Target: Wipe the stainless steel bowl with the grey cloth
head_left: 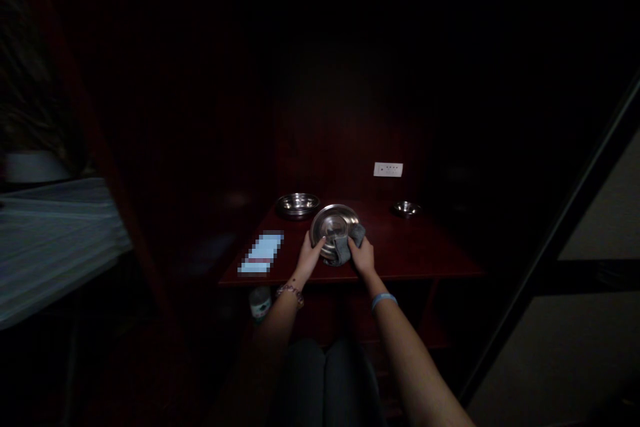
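Btwn L hand [307, 258], R hand [364, 257]: dish [329, 222], cloth [342, 251]

Right in the middle now, over the front of the dark-red flat wooden tabletop [430, 250]: a round silver metal dish [331, 219], tilted up between bare left hand [310, 257] and bare right hand [364, 259]. Dark-grey folded cloth [342, 250] pressed against the dish's right side, under the right hand. Behind, back left, a wide round silver metal bowl [298, 203]; across, back right, a smaller round silver metal bowl [406, 209]. Above that, slightly left, on the back panel, a white rectangular socket plate [388, 169]. Front left, on the tabletop, a pixelated pale-blue oblong [262, 252]; below the edge there, a clear cylindrical bottle [260, 305].
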`<state>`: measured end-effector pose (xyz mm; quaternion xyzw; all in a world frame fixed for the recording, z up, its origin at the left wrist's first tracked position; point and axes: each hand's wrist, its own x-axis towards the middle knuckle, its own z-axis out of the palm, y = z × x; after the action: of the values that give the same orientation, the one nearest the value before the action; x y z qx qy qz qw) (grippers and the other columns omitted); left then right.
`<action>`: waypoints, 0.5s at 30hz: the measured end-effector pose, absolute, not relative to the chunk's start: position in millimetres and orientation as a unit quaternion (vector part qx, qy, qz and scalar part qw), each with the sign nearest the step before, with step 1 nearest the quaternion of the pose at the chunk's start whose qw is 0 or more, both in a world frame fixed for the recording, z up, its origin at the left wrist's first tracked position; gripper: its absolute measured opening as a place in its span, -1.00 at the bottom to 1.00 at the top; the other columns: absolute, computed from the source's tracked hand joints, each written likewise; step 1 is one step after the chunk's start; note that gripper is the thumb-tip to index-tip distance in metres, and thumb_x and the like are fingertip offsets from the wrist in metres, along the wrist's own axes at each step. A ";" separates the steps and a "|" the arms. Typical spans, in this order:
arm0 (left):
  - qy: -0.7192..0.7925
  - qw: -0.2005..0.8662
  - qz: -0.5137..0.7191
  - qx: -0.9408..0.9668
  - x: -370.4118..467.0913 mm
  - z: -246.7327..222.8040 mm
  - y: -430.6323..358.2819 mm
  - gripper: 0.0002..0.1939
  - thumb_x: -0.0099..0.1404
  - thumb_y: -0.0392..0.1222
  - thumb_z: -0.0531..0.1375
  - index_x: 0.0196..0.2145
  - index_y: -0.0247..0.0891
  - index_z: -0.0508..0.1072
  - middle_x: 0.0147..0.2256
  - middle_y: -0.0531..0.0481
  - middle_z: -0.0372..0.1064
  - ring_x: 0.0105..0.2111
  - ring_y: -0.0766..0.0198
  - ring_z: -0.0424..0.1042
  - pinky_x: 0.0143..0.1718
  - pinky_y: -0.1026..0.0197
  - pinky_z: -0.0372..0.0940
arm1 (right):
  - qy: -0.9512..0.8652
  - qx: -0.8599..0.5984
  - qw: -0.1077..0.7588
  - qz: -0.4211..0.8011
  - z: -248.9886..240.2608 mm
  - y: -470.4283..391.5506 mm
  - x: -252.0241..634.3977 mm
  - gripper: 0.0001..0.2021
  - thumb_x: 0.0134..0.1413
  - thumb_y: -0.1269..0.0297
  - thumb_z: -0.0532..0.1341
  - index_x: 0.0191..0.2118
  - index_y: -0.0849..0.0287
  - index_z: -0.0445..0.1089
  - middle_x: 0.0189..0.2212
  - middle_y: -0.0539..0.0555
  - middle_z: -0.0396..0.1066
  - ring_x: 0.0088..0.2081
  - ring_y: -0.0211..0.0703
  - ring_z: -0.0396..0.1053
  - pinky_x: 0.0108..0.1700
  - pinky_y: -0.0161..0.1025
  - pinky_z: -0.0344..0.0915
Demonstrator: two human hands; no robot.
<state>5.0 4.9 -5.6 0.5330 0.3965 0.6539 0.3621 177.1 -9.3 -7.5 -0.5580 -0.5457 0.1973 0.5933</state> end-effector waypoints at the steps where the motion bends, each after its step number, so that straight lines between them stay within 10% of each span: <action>1: 0.401 0.362 0.652 0.532 5.1 -5.3 4.6 -0.53 0.19 -0.11 0.29 0.05 -0.22 0.38 0.05 -0.14 0.45 0.10 0.09 0.41 0.25 0.00 0.17 | -0.545 -0.557 0.595 0.198 -7.4 -9.5 177.0 -0.68 0.12 0.10 0.23 -0.10 0.20 0.50 -0.19 0.17 0.57 -0.16 -0.05 0.51 -0.08 -0.21 0.39; 15: 0.391 0.358 0.653 0.541 3.9 -9.8 7.6 -0.53 0.20 -0.08 0.27 0.04 -0.22 0.36 0.03 -0.15 0.45 0.09 0.08 0.42 0.24 0.00 0.17 | -0.550 -0.558 0.589 0.196 -8.2 -7.5 177.5 -0.67 0.13 0.08 0.22 -0.11 0.20 0.49 -0.18 0.19 0.57 -0.15 -0.03 0.51 -0.07 -0.21 0.39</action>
<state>3.9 7.6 -9.8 0.5408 0.3911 0.6532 0.3578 177.5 -7.5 -8.2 -0.5584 -0.5497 0.1965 0.5894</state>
